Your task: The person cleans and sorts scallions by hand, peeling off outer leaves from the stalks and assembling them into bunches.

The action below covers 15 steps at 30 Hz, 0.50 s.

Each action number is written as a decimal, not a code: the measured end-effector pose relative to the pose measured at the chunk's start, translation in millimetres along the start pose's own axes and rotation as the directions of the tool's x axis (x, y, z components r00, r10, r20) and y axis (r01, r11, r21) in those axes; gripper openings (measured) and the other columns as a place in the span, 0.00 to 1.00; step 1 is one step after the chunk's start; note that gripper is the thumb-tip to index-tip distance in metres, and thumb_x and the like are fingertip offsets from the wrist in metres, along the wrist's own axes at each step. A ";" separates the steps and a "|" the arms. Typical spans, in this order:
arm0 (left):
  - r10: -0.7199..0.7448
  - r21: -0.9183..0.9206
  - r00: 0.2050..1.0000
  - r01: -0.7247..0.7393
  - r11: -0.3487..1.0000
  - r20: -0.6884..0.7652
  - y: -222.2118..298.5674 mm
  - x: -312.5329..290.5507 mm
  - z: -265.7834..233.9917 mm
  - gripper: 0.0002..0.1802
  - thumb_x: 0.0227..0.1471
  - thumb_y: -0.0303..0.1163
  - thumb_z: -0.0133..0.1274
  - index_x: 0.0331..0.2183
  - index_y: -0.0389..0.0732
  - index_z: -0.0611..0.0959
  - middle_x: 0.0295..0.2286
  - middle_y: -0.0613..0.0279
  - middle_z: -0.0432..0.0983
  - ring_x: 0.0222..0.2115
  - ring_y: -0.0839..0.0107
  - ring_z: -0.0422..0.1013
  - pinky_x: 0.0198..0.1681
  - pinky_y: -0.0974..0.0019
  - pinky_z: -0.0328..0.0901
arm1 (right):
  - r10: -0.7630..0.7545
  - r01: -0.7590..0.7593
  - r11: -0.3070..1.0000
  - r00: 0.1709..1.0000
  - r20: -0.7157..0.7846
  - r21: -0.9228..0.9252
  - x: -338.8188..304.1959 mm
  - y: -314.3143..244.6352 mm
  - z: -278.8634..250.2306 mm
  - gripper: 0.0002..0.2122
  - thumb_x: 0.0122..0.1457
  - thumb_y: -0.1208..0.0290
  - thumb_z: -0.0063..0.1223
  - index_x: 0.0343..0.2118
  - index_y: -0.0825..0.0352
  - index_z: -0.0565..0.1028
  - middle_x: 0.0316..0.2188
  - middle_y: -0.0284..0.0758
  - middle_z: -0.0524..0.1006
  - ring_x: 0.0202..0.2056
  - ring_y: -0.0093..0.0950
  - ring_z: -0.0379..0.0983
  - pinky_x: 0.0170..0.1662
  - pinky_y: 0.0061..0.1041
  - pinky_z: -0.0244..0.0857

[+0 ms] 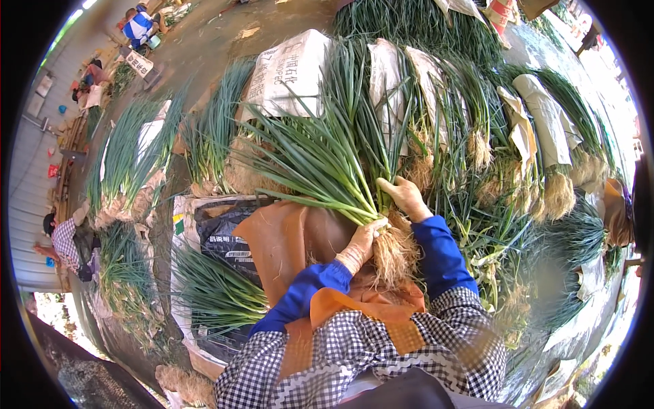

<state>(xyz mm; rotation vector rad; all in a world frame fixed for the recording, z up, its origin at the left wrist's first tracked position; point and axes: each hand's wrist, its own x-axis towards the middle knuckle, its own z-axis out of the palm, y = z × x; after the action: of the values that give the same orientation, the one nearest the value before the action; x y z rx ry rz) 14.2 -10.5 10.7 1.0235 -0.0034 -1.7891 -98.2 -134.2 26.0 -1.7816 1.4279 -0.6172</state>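
A large bunch of green onions (340, 178) slants across the brown sheet on my lap, leaves fanning up and left, with pale stringy roots (395, 258) hanging toward me. Just above the roots, my left hand (364, 243) is closed round the white stems. My right hand (407, 198) is a little higher, on the right side of the bunch, its thumb laid across the stems and its fingers curled round them, partly hidden. The brown plastic sheet (283, 235) lies under the bunch, and both forearms wear blue sleeves.
Loose green onions (218, 290) lie on a dark plastic sack at my left. More bundles (221, 129) stand in rows ahead and to both sides, some covered with white sacks (289, 75). A person in checked clothing (68, 245) sits at far left; another in blue and white (138, 28) is farther back.
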 end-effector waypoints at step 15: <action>0.087 -0.069 0.996 -0.085 0.994 0.030 -1.5 2.7 -9.0 0.15 0.49 0.30 0.49 0.40 0.36 0.77 0.29 0.62 0.74 0.31 0.72 0.71 0.37 0.68 0.68 | 0.368 -0.032 0.578 0.902 0.225 -0.816 -81.8 65.8 -96.8 0.21 0.55 0.47 0.44 0.29 0.63 0.75 0.22 0.40 0.76 0.25 0.38 0.74 0.30 0.33 0.67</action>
<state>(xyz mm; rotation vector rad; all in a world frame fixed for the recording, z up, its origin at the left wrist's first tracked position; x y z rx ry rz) 18.4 -8.0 2.6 0.9321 -0.0078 -1.7161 -232.2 -86.3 38.4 -2.1664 1.7257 0.6150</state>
